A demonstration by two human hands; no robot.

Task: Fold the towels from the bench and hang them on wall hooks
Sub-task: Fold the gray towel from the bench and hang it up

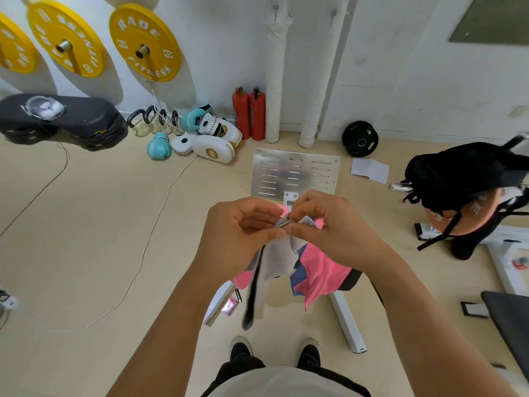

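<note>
A grey towel [276, 260] with a dark edge hangs down from both my hands above the bench. My left hand [237, 233] pinches its gathered top corner, and my right hand [329, 224] pinches the same bunched edge right beside it. Under the grey towel a pink towel [323, 270] and a blue one [297, 275] lie on the bench [347, 277]. Two metal wall hooks [275, 11] [333, 16] stick out of the white wall high ahead.
A perforated metal plate [294, 173] lies on the floor beyond the bench. Two red fire extinguishers [249, 113], boxing gloves and pads [206, 133], kettlebells and yellow weight plates [144, 43] line the wall. A black bag [461, 173] rests on equipment at right. A white cable crosses the floor.
</note>
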